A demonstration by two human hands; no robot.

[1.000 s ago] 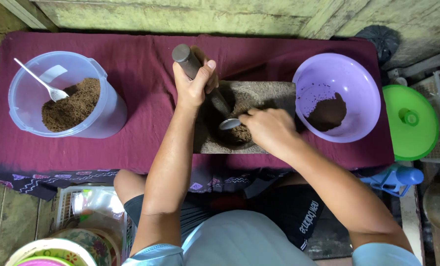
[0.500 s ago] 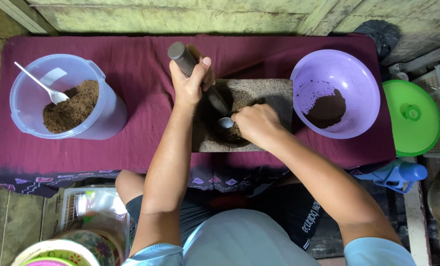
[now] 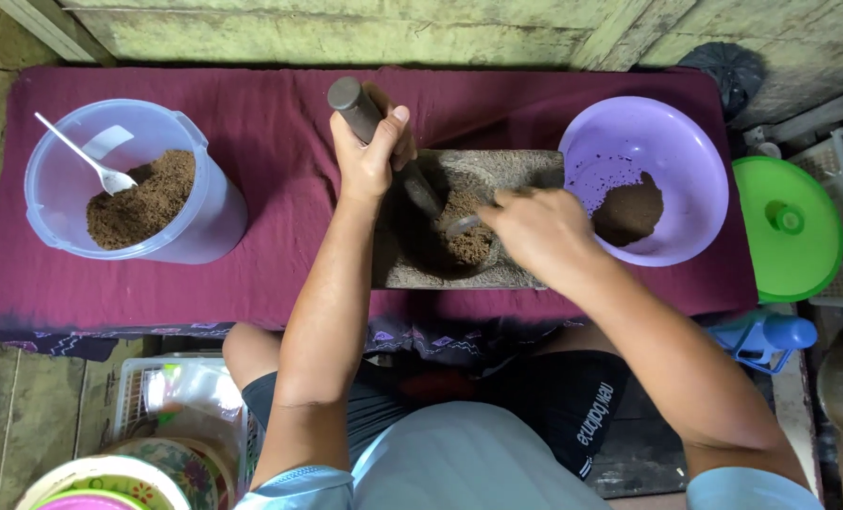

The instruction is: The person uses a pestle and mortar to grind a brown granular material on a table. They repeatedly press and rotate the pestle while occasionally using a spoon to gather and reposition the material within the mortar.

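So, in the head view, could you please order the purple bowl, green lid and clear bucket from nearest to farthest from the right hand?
1. purple bowl, just right of the right hand.
2. green lid, farther right, off the cloth.
3. clear bucket, far left.

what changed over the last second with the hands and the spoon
The right hand slid with the spoon toward the purple bowl, then drew back over the brown powder in the stone mortar. The left hand kept its grip on the pestle, tilted into the mortar. The clear tub with its white spoon, the cloth and the green lid stayed put.
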